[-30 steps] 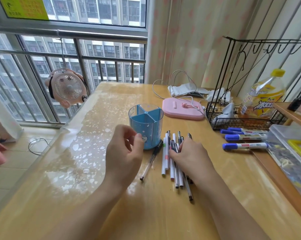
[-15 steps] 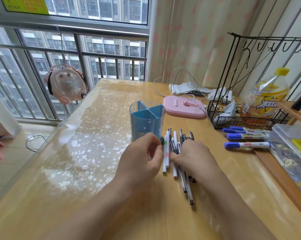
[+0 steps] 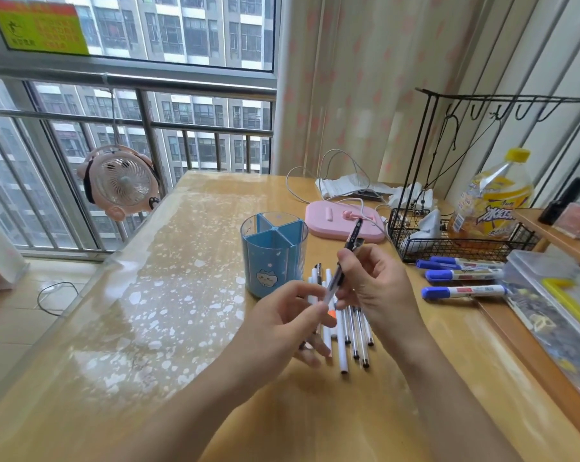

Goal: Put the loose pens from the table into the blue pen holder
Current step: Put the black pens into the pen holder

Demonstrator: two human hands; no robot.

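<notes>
Hands both pinch one black-capped pen (image 3: 343, 264), tilted, above table (image 3: 188, 328): left hand (image 3: 282, 323) low end, right hand (image 3: 375, 288) middle. Loose pens (image 3: 345, 331) beside blue pen holder (image 3: 273, 255).

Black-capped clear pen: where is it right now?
Head view, centre-right: the black-capped clear pen is off the table, tilted, held by both the left hand and right hand, just right of the blue plastic pen holder and above the loose pens.
</notes>
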